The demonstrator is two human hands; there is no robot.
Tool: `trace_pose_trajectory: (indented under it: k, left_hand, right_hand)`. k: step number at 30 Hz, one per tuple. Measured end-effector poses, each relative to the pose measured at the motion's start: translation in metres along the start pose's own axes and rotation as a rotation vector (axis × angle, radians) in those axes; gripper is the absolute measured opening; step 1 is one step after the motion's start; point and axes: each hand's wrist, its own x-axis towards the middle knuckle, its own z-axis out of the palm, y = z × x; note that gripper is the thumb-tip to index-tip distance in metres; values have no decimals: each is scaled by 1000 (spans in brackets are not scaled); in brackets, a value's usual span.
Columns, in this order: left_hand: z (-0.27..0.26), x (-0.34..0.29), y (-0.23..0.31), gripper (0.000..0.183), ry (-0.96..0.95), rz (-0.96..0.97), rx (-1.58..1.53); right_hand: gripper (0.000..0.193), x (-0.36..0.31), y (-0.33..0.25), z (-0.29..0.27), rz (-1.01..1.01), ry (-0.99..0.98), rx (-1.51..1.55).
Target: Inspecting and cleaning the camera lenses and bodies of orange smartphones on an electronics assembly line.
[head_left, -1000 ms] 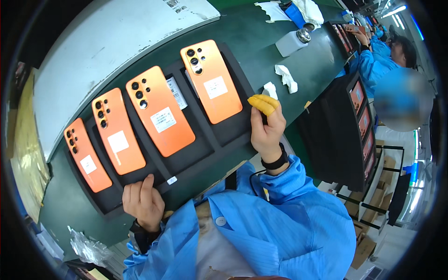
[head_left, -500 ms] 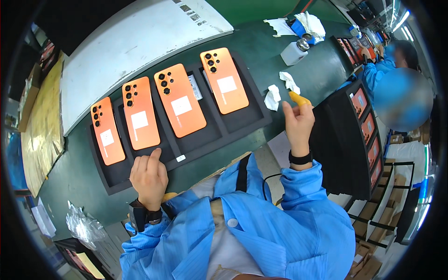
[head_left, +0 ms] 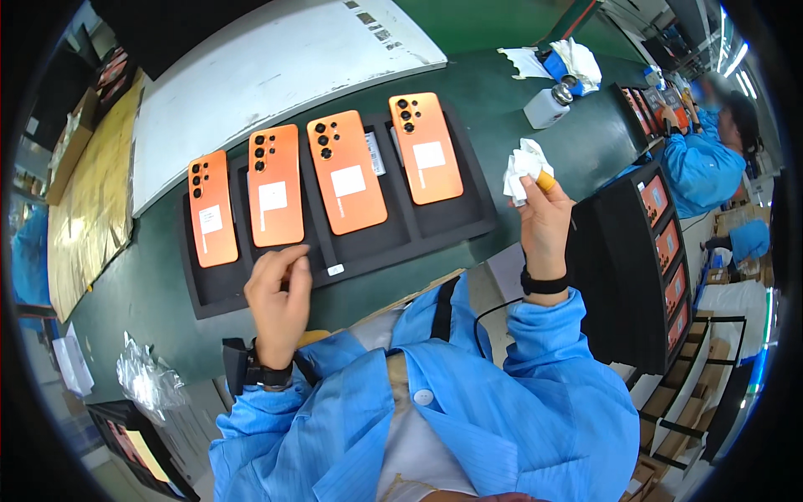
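My right hand (head_left: 544, 226) is raised off the right end of the tray, pinching a crumpled white wipe (head_left: 526, 165). A yellow finger cot (head_left: 545, 181) covers one of its fingertips. Over the near edge of a black foam tray (head_left: 435, 232), my left hand (head_left: 280, 293) hovers with curled fingers and nothing visible in them. In the tray lie several orange phones (head_left: 347, 171), backs up, their camera lenses at the far end. Each bears a white square label (head_left: 273, 196). The left hand is nearest the second phone from the left (head_left: 276, 222).
A white pump bottle (head_left: 548, 107) stands at the back right near a blue container (head_left: 555, 64) of white wipes. More phones fill a black tray stack (head_left: 619, 259) at my right. A white board (head_left: 268, 75) lies behind. Beyond, a co-worker in blue (head_left: 703, 167) handles other trays.
My right hand has closed on white wipe material that lay on the table and lifted it. The left hand's fingers have curled in more. The view has shifted slightly.
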Motion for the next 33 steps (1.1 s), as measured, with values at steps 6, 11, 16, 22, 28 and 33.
trace_pose_trajectory:
  k: [6, 11, 16, 22, 28, 33]
  left_hand:
    - [39, 17, 48, 40, -284, 101, -368]
    - [56, 23, 50, 37, -312, -187, -713]
    - [33, 29, 27, 29, -577, -544, -1071]
    - [11, 36, 9, 36, -671, -635, -1158]
    - [6, 34, 1, 36, -599, -599, -1078]
    - [18, 22, -3, 37, -225, -294, -808]
  right_hand:
    - [24, -64, 9, 81, -8, -187, -132]
    - [25, -87, 16, 108, -203, -374, -253]
    - [21, -79, 8, 102, 136, -416, -143]
    - [19, -73, 9, 109, 407, -422, -42]
    - [21, -67, 11, 107, 520, -462, 129]
    - [25, -67, 7, 104, 627, -412, 371]
